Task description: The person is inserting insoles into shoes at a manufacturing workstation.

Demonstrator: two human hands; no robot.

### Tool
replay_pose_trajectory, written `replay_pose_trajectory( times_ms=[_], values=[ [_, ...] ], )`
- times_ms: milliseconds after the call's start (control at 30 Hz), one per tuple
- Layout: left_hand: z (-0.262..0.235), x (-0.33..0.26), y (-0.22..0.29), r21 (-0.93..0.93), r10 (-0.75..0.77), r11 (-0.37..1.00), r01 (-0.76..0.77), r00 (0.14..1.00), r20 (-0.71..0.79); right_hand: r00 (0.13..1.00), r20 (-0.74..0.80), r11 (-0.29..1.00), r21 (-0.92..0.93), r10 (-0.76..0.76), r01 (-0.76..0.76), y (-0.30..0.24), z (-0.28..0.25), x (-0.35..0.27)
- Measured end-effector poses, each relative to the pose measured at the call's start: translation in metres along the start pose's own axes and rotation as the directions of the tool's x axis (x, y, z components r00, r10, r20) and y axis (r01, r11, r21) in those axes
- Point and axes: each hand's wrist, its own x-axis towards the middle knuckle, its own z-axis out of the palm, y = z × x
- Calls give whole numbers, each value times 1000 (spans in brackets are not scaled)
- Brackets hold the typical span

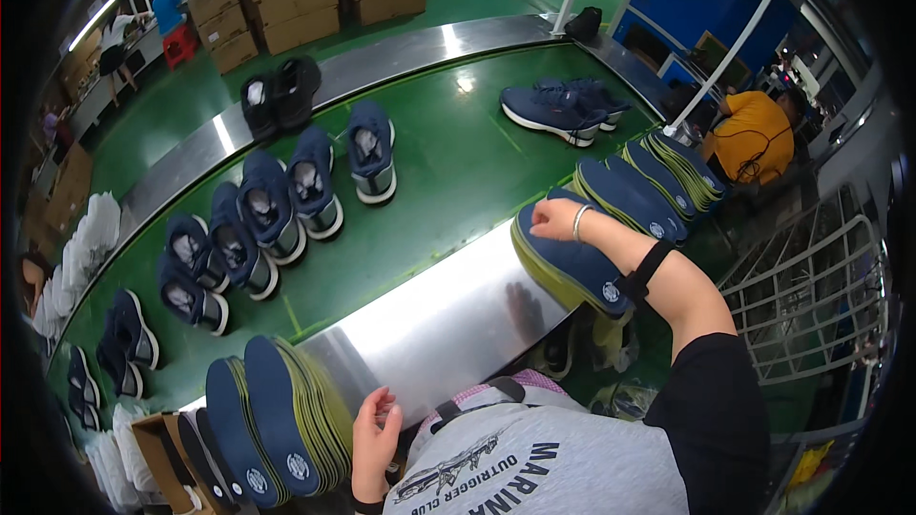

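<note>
Under the right hand (555, 219), navy insoles (572, 262), yellow-edged, stacked.

The right hand (551, 217) hides part of the top insole (572, 262), and far workers (143, 24) look tiny.

Bright overhead light falls evenly across the scene. A long fluorescent ceiling tube (119, 2) glows at the upper left. White glare streaks the curved polished steel rail (382, 52) along the far edge of the green conveyor belt (448, 162), and the near steel ledge (448, 315) shines pale. Shadows are soft and short. Fisheye distortion bends straight edges; the corners fall into black vignette. Focus is fairly sharp centrally, softer toward the rim.
</note>
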Motion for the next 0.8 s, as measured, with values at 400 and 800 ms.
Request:
replay_pose_trajectory(
  times_ms=[400,800],
  values=[
    [105,120,-45,784,-272,560,266,953,-129,818,-377,876,-35,434,-481,209,-89,84],
    [114,136,3,782,-525,496,379,848,-78,826,-335,861,-74,453,-503,302,-103,185]
  ],
)
